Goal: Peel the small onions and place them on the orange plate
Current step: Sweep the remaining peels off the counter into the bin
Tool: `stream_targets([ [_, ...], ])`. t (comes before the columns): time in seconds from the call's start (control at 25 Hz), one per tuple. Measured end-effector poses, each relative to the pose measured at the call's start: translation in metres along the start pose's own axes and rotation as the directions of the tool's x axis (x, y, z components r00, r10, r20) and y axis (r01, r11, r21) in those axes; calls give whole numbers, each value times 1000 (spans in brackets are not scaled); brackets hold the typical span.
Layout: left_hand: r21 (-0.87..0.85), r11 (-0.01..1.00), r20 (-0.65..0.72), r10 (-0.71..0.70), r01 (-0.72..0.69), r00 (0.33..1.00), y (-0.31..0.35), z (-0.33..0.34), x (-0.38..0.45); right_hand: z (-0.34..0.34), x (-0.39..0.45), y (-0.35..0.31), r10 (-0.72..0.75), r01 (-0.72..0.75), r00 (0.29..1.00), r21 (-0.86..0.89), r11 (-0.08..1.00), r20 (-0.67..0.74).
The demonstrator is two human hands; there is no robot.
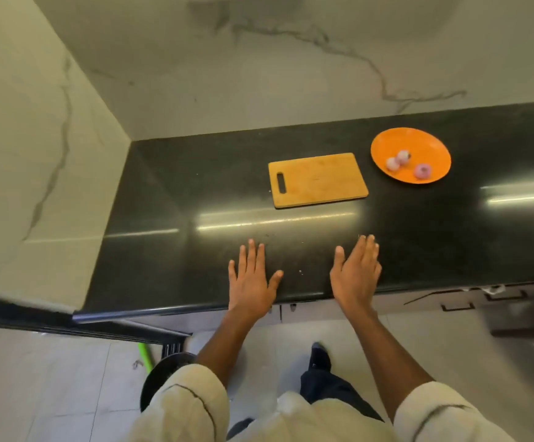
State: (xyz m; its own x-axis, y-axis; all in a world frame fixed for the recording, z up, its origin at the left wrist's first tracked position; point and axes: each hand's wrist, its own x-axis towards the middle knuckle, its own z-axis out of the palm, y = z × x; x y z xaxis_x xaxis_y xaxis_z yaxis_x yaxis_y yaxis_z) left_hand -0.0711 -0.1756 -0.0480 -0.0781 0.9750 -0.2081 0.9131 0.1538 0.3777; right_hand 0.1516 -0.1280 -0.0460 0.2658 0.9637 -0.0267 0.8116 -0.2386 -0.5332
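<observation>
Looking done: three peeled small onions [404,163] sit on the orange plate [431,145], right of frame centre, two touching, one apart. Judging from this, just check nothing unpeeled is left; the wooden cutting board [318,180] is bare. Your left hand [251,279] and right hand [356,272] lie flat, fingers straight, holding nothing, near the black counter's front edge [195,309]. Open counter lies between hands and board.

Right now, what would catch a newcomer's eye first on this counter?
The orange plate at the right rear of the black countertop stands out most, with three small peeled onions on it. To its left lies a bare wooden cutting board. Near the front edge, the left hand and right hand are spread open, holding nothing.
</observation>
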Motion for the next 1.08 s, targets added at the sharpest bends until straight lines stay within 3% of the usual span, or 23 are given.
stream_targets([
  [0.12,-8,1000,-60,-28,28,998,-1,8,0,11,-14,-7,-16,27,997,-151,988,76],
  [0.2,-147,989,-99,-45,30,994,-3,10,3,38,-37,-40,-216,247,954,-139,959,207],
  [0.24,-254,967,-111,-56,26,992,-5,8,4,47,-46,-55,-340,368,898,-52,928,280],
  [0.32,-421,907,-114,-70,15,991,-15,3,3,43,-40,-63,-478,437,816,193,878,325],
  [0.4,-405,914,-118,-45,-7,992,-26,-3,2,30,-18,-42,-410,383,888,159,910,209],
  [0.48,-305,952,-107,-16,-17,994,-29,-7,0,23,-9,-21,-192,204,974,-95,974,118],
  [0.52,-276,961,-103,-6,-23,995,-28,-7,-1,25,-14,-20,-143,165,981,-180,970,131],
  [0.6,-283,958,-97,12,-39,995,-28,-8,-1,41,-30,-39,-268,315,928,-160,936,259],
  [0.68,-315,947,-84,39,-64,996,-34,-9,-1,52,-40,-61,-470,504,801,5,864,372],
  [0.72,-329,941,-81,53,-77,995,-38,-11,0,50,-38,-65,-514,524,770,85,848,378],
  [0.8,-326,941,-87,64,-90,994,-47,-19,2,39,-21,-63,-429,422,861,86,902,272],
  [0.88,-298,952,-109,38,-69,993,-50,-27,8,25,0,-46,-180,188,975,-56,981,134],
  [0.96,-261,965,-115,-4,-26,993,-53,-33,16,21,15,-32,-8,18,997,-144,989,72],
  [1.0,-238,971,-101,-10,-14,995,-55,-34,23,24,17,-35,9,5,997,-180,984,77],
  [1.08,-188,982,-54,1,-11,999,-56,-35,35,38,10,-55,-120,158,977,-222,962,175],
])
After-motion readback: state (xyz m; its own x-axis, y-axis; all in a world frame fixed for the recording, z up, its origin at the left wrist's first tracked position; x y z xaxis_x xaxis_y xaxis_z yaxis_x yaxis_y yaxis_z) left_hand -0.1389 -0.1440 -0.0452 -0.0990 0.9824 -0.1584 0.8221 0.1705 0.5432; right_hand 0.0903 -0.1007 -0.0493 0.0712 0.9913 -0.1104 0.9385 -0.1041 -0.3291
